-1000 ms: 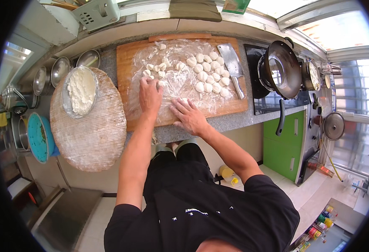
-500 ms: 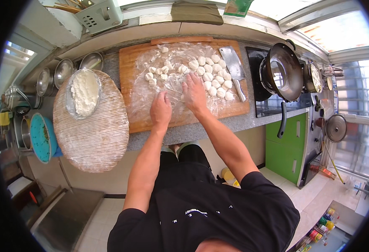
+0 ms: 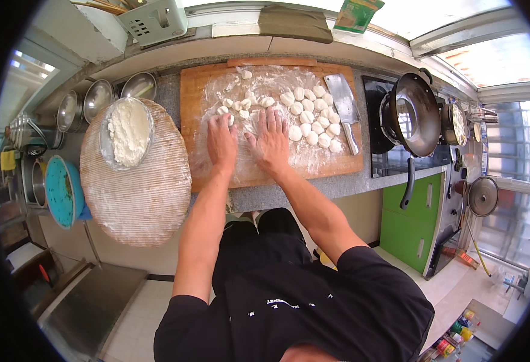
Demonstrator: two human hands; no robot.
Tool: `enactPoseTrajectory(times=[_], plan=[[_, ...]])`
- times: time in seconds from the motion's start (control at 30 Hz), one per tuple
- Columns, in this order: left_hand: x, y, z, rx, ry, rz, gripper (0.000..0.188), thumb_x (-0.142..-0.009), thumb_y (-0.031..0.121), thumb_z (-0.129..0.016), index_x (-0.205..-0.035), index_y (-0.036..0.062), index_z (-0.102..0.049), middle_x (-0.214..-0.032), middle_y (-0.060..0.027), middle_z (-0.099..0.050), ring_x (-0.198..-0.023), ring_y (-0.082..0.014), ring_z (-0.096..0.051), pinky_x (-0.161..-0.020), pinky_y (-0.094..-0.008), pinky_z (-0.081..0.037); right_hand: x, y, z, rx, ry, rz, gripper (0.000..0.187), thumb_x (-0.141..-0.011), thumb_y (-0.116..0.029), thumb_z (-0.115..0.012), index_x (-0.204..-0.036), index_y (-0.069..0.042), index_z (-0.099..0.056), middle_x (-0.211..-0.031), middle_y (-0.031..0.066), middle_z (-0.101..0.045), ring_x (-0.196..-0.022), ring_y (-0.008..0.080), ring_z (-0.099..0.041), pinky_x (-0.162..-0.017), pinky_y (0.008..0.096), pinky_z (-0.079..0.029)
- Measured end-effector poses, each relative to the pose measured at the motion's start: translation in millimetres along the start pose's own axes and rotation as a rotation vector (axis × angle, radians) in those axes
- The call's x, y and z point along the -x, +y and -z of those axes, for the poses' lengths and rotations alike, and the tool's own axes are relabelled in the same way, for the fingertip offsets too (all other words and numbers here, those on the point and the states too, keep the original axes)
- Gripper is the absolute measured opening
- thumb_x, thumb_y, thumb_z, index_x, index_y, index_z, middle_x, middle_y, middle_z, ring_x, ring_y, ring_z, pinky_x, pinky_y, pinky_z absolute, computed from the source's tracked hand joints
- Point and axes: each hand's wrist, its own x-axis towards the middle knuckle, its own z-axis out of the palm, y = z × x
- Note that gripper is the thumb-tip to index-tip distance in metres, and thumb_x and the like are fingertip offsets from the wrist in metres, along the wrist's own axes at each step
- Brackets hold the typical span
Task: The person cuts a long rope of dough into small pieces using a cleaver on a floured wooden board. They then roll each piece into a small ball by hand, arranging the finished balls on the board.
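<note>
On a floured wooden cutting board (image 3: 192, 90), my left hand (image 3: 223, 143) has its fingers closed around a small dough piece (image 3: 230, 119), part of which shows by the fingertips. My right hand (image 3: 270, 142) lies palm down beside it, fingers stretched out and thumb apart; whether dough is under the palm is hidden. Just beyond both hands are several loose, uneven dough pieces (image 3: 250, 96). Rounded dough balls (image 3: 307, 117) sit grouped to the right of my right hand. A cleaver (image 3: 343, 102) rests along the board's right side.
At left, a bowl of flour (image 3: 126, 133) stands on a round ridged tray (image 3: 135, 208), with a blue basin (image 3: 63, 190) beyond. Metal bowls (image 3: 99, 99) line the back left. A wok (image 3: 419, 114) on the cooktop (image 3: 376, 160) points its handle toward the counter's front edge.
My left hand has moved forward to the loose dough pieces. My right hand has shifted slightly left and back, away from the dough balls. The whole view has shifted a little.
</note>
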Motion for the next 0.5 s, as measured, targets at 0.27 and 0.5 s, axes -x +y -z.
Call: enactPoseTrajectory(times=[0.27,0.5], plan=[[22.5,4.3,0.1,-0.018,-0.135,0.053,0.032,-0.095,0.017,-0.075,-0.125,0.0084,-0.066,-0.123,-0.0147,-0.068,-0.111,-0.0366,-0.069,-0.092,-0.0478,-0.057,84.1,36.2,15.2,-0.011,-0.304,0.336,0.067,-0.109,-0.041,-0.053,-0.166,-0.009,-0.038,-0.177,0.0133,-0.027,-0.164,0.0319,-0.024,-0.134,0.0517,-0.018],[55.1,48.7,-8.7,0.018,-0.44,-0.023,0.038,-0.094,0.022,-0.079,-0.126,0.0071,-0.067,-0.119,-0.016,-0.071,-0.111,-0.0363,-0.07,-0.093,-0.0468,-0.057,52.1,86.9,37.1,0.198,-0.15,0.31,0.064,-0.11,-0.043,-0.051,-0.165,-0.012,-0.041,-0.178,0.0099,-0.027,-0.164,0.0297,-0.025,-0.133,0.0552,-0.018]])
